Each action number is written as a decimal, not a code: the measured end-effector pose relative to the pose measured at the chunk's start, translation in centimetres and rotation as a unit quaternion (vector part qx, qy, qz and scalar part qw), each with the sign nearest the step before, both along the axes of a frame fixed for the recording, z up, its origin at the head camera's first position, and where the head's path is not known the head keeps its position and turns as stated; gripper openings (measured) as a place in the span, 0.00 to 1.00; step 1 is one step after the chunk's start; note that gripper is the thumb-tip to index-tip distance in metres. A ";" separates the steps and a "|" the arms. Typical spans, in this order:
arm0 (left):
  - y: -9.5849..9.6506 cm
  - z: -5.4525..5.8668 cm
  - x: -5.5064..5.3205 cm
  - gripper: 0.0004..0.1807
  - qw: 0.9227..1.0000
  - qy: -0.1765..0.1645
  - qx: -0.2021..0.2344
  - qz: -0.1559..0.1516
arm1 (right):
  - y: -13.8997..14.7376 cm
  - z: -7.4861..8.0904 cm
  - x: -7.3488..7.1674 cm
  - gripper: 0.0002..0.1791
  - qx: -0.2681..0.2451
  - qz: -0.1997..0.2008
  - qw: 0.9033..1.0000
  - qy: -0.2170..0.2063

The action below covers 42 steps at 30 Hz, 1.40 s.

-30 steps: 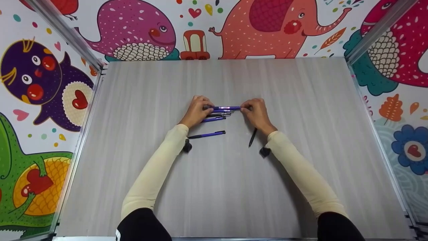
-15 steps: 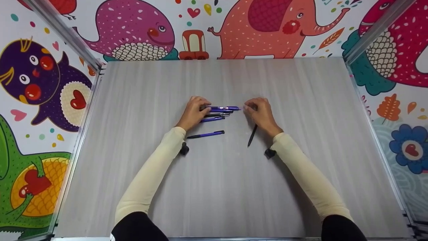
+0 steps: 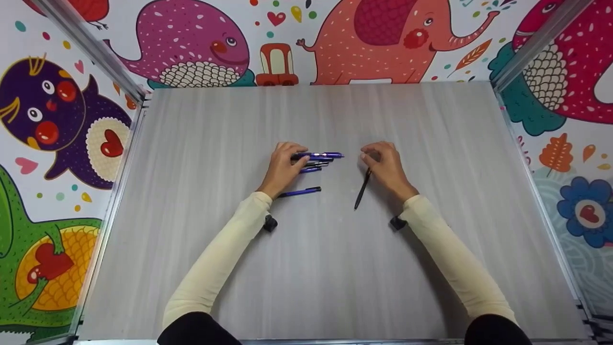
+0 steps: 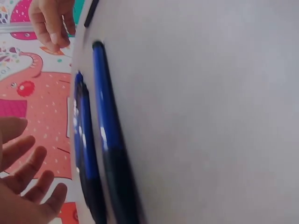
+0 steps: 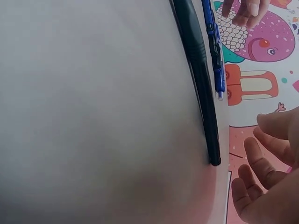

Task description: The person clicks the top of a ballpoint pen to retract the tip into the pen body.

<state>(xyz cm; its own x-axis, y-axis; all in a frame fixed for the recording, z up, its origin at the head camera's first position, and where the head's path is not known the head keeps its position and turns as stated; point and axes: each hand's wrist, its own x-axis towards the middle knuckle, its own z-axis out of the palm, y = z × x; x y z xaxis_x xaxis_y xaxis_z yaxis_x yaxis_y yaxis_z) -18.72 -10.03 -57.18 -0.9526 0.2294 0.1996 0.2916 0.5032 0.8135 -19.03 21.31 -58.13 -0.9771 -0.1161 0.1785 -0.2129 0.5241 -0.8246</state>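
Observation:
In the head view several blue and black pens lie in a staggered row, the topmost a blue pen (image 3: pixel 325 155). My left hand (image 3: pixel 281 165) is over the left ends of this row; its left wrist view shows the fingers (image 4: pixel 30 163) spread and loosely bent, with nothing between them. Below the row lies a separate blue pen (image 3: pixel 304 191) with a dark grip, its left end hidden by the wrist. My right hand (image 3: pixel 387 165) is to the right of the row, fingers relaxed and holding nothing. A black pen (image 3: pixel 362 192) lies slanted just below it.
The pale wood-grain table (image 3: pixel 306 278) is bordered by metal rails (image 3: pixel 536 191) and by walls printed with cartoon animals. Small black devices (image 3: pixel 270 223) are strapped at both wrists over cream sleeves (image 3: pixel 215 258).
My right hand has let go of the right end of the topmost blue pen and moved off to the right. The left hand has shifted slightly, staying by the row.

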 end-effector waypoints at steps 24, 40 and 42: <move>3.2 0.6 4.2 0.16 1.000 0.002 0.021 -0.017 | 1.8 0.9 2.1 0.11 -0.003 0.001 1.000 0.002; 4.8 -2.2 5.9 0.15 0.998 0.037 0.030 -0.047 | 1.8 0.1 2.9 0.12 0.011 0.008 1.000 0.001; 5.0 -2.5 6.2 0.15 0.997 0.039 0.028 -0.054 | 1.8 -0.1 3.0 0.12 0.013 0.009 1.000 0.005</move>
<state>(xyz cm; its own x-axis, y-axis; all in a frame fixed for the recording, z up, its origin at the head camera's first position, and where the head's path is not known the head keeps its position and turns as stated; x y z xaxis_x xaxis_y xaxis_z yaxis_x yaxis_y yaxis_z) -12.57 -4.99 -59.69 -0.9042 0.3156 0.2878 0.4051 0.4199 0.8122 -16.03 23.15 -58.22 -0.9730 -0.1375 0.1854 -0.2306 0.5415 -0.8085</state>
